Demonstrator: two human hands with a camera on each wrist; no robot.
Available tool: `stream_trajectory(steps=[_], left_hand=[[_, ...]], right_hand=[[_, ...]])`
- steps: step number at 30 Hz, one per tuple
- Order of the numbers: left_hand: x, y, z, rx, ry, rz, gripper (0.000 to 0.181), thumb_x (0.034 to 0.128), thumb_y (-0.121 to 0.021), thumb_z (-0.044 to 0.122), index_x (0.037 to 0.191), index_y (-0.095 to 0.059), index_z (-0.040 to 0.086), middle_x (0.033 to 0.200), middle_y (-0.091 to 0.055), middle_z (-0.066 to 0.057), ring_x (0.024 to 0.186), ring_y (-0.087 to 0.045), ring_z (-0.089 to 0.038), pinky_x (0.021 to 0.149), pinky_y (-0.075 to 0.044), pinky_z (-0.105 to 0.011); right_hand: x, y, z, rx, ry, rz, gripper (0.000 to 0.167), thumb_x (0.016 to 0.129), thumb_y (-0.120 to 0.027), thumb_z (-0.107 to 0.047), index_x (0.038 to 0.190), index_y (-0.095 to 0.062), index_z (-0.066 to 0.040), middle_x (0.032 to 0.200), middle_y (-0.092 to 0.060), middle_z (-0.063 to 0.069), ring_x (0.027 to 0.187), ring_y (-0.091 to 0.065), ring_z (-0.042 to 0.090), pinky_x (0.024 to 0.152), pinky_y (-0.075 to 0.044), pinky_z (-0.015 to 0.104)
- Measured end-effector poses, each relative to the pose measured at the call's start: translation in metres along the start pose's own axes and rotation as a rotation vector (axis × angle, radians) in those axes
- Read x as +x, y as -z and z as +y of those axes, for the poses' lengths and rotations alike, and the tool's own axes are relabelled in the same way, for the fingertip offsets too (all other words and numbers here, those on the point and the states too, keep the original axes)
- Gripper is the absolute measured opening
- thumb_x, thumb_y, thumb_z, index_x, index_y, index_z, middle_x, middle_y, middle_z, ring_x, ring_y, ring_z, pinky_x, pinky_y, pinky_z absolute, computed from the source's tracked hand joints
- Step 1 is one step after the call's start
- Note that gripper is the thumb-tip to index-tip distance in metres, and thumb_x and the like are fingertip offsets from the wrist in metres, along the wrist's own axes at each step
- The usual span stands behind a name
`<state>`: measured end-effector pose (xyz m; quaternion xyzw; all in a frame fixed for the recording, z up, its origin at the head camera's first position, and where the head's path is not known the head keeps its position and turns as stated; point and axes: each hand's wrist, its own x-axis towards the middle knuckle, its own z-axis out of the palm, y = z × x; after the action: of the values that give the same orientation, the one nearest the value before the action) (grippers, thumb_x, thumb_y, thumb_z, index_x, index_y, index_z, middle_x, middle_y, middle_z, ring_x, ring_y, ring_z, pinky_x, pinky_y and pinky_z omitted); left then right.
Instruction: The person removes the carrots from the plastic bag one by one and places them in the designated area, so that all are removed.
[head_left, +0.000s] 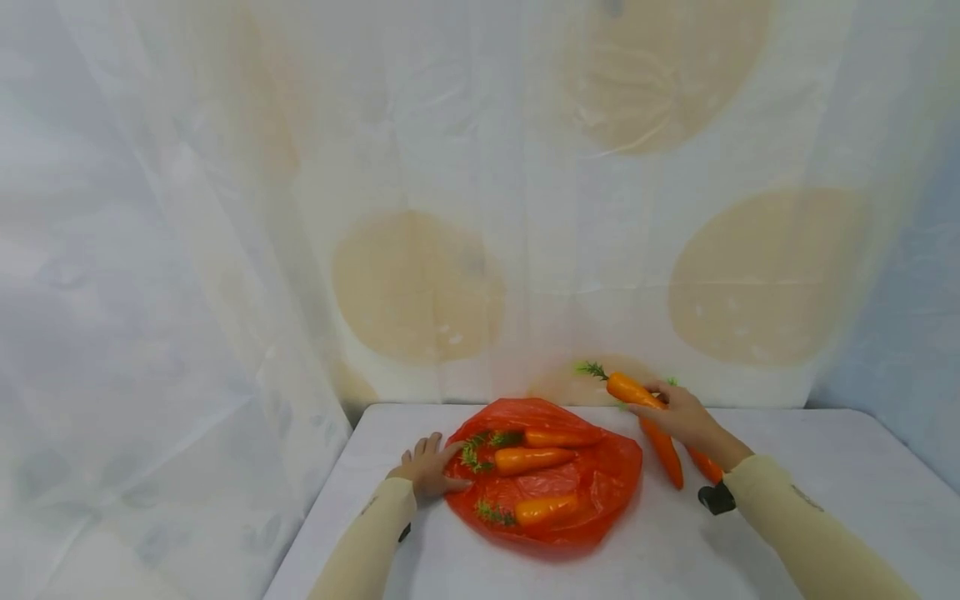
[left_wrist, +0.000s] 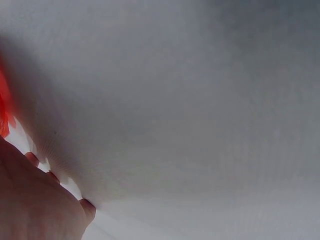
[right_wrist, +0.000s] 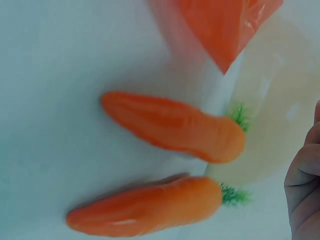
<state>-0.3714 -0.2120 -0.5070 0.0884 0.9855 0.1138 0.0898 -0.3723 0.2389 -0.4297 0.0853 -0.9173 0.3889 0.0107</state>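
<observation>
- I've got the right hand [head_left: 686, 417] gripping a carrot [head_left: 628, 388], two loose carrots [head_left: 663, 450] near it on the worktop [head_left: 817, 467].
- Left hand [head_left: 427, 468] is relaxed, touching the red bag [head_left: 609, 492]; three carrots [head_left: 534, 460] in or on that, can't tell.
- Sleeve print [head_left: 806, 497] is too tiny to read.

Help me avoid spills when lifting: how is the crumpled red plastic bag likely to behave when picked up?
The crumpled red plastic bag will probably flop, since its thin-looking film is creased and slack. Its glossy highlights suggest it may feel slippery. The tapered orange carrots with green leafy tops could roll or slide as it sags, given their rounded bodies.
</observation>
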Motion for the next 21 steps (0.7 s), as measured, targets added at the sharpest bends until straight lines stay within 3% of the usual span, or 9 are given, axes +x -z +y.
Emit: stream_trajectory(steps=[4, 14, 21], left_hand=[[-0.001, 0.0, 0.002, -0.023, 0.003, -0.013, 0.083, 0.0792, -0.068, 0.067, 0.149, -0.042, 0.032, 0.159, -0.026, -0.015, 0.144, -0.024, -0.041, 0.115, -0.021, -0.067], [-0.006, 0.006, 0.006, -0.022, 0.015, -0.014, 0.082, 0.0783, -0.068, 0.068, 0.148, -0.043, 0.032, 0.159, -0.027, -0.015, 0.143, -0.025, -0.041, 0.114, -0.023, -0.067], [0.001, -0.006, 0.0, -0.041, 0.035, -0.014, 0.085, 0.0777, -0.068, 0.069, 0.15, -0.04, 0.034, 0.161, -0.023, -0.014, 0.147, -0.021, -0.041, 0.115, -0.019, -0.069]], right_hand=[[-0.002, 0.006, 0.008, -0.009, 0.002, 0.004, 0.067, 0.092, -0.065, -0.05, 0.135, -0.051, 0.001, 0.118, -0.061, 0.021, 0.093, -0.056, 0.026, 0.076, -0.049, 0.032], [-0.005, 0.019, 0.027, -0.052, -0.097, 0.012, 0.081, 0.094, -0.06, -0.053, 0.138, -0.04, 0.012, 0.118, -0.057, 0.029, 0.093, -0.057, 0.029, 0.078, -0.053, 0.037], [-0.011, 0.026, 0.043, -0.082, -0.119, 0.024, 0.079, 0.096, -0.057, -0.051, 0.136, -0.04, 0.015, 0.121, -0.056, 0.033, 0.094, -0.058, 0.031, 0.081, -0.056, 0.045]])
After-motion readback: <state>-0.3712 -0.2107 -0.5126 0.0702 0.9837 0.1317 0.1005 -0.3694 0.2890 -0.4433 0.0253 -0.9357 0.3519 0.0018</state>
